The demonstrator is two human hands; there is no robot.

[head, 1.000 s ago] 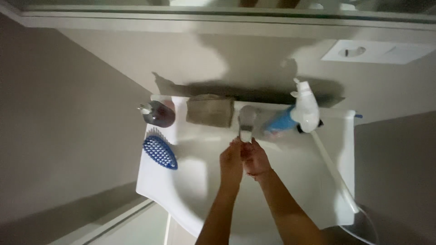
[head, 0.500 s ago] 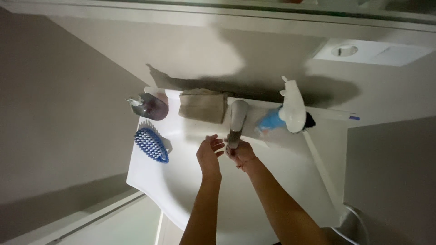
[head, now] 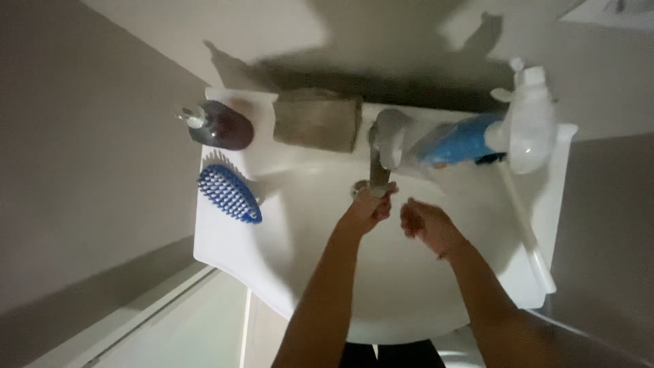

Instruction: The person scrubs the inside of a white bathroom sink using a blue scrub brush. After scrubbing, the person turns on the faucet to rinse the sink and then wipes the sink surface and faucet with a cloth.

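1. Dim bathroom, grey walls either side, white sink seen from straight above; light is poor and shadows fall across the back wall

2. Left hand is up under the spout of the tap, fingers curled loosely and touching the spout's end; whether they actually grip it I cannot tell

3. Right hand sits just beside the left, over the basin and apart from the tap, fingers half curled, holding nothing that I can see

4. My read: the step in hand is hand washing or rinsing at the spout. I cannot make out running water in this light

5. Next move, as I judge it, calls for bringing both hands together below the spout, keeping them over the basin so nothing drips onto the rim

6. Tap looks like dull grey metal, with a broad lever on top and a short spout reaching out over the basin; it stands at the middle of the sink's back edge

7. Around it: dark soap dispenser at the back left corner, blue scrub brush on the left rim, brownish folded cloth beside the tap, white spray bottle and a blue object at back right
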